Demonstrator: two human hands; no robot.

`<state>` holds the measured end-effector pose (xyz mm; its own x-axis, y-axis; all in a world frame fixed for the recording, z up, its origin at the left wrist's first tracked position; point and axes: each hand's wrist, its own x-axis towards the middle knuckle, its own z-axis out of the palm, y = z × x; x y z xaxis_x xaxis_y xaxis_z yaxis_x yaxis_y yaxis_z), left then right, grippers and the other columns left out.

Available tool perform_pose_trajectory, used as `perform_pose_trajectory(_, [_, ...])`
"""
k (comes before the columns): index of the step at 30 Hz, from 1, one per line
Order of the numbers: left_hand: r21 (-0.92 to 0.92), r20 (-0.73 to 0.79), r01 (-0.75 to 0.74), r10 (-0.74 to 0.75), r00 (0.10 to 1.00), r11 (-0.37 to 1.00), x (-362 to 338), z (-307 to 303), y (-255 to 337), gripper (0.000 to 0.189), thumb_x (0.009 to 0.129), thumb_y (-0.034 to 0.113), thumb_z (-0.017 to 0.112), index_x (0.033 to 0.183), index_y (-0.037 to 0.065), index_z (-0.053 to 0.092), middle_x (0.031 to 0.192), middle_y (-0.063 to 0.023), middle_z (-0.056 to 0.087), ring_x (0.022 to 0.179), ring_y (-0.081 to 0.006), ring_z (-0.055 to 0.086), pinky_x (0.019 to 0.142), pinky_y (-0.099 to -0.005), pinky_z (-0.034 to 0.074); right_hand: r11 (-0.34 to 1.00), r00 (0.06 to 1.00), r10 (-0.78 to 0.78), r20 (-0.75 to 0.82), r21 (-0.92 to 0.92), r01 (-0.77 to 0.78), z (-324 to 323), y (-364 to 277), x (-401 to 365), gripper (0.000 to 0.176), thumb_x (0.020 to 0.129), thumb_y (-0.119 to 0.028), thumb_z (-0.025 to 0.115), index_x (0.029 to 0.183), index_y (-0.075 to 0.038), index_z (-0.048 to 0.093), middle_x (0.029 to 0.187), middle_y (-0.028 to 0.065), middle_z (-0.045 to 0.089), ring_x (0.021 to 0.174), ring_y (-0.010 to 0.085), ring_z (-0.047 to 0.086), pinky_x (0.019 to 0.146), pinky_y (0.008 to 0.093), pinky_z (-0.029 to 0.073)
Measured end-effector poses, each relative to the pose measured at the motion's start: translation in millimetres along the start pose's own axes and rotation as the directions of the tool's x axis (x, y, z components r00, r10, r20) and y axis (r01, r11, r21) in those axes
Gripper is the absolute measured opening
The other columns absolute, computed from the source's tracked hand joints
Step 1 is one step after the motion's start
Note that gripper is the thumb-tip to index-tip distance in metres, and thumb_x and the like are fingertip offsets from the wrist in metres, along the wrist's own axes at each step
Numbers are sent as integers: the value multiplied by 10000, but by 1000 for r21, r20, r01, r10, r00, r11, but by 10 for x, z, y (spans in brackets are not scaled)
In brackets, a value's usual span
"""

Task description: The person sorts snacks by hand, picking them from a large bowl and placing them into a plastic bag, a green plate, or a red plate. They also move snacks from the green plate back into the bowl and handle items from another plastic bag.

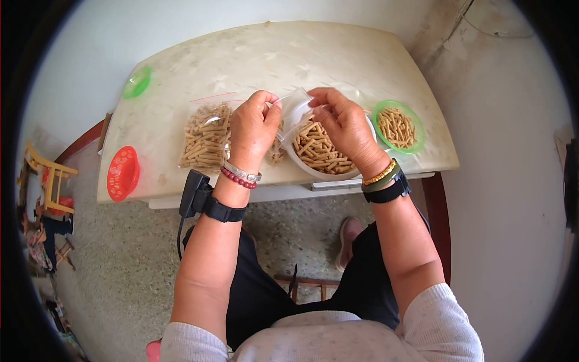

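Observation:
My left hand (pixel 254 125) and my right hand (pixel 342 125) pinch the top of a clear plastic bag (pixel 292 114) between them. Part of that bag hangs over the left rim of a white bowl (pixel 294 158) full of short tan sticks (pixel 318 149). Left of my left hand, a clear bag (pixel 205 137) packed with the same sticks lies on the table. More sticks in clear plastic show between my left wrist and the bowl. To the right of my right hand, a green dish (pixel 398 127) holds a smaller heap of sticks.
The table (pixel 241 60) has a pale patterned top. A red basket (pixel 123 174) stands at its front left edge, and a green dish (pixel 137 82) at the back left. On the floor at far left is a wooden chair (pixel 53 175). Walls rise behind and to the right.

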<state>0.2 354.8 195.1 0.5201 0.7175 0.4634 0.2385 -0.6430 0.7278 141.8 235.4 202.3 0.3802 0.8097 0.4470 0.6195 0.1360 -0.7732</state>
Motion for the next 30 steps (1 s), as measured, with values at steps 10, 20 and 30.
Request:
perform_pose_trajectory(10, [-33, -24, -36, 35, 999, 999, -111, -70, -42, 218, 851, 207, 651, 977, 37, 597, 601, -77, 601, 533, -211, 579, 520, -325, 444, 862, 989, 123, -79, -485, -146, -413, 385, -123, 116, 815, -121, 584, 875, -42, 645, 830, 170, 659, 791, 353, 632, 699, 430, 510])
perform_pose_trajectory(20, [-130, -78, -175, 165, 983, 976, -442, -191, 396, 106, 871, 82, 592, 961, 36, 626, 689, -88, 606, 555, -159, 566, 519, -274, 447, 642, 927, 370, 53, -736, -214, -451, 511, -139, 147, 789, -153, 575, 850, -77, 685, 836, 152, 665, 796, 334, 641, 731, 415, 506])
perform_pose_trajectory(30, [-262, 429, -446, 517, 740, 856, -975, 91, 604, 73, 811, 76, 622, 880, 56, 612, 783, -89, 645, 674, -274, 627, 595, -358, 498, 460, 894, 417, 165, -886, -51, -322, 576, -136, 175, 827, -160, 530, 849, -130, 701, 872, 117, 687, 814, 274, 672, 730, 380, 523])
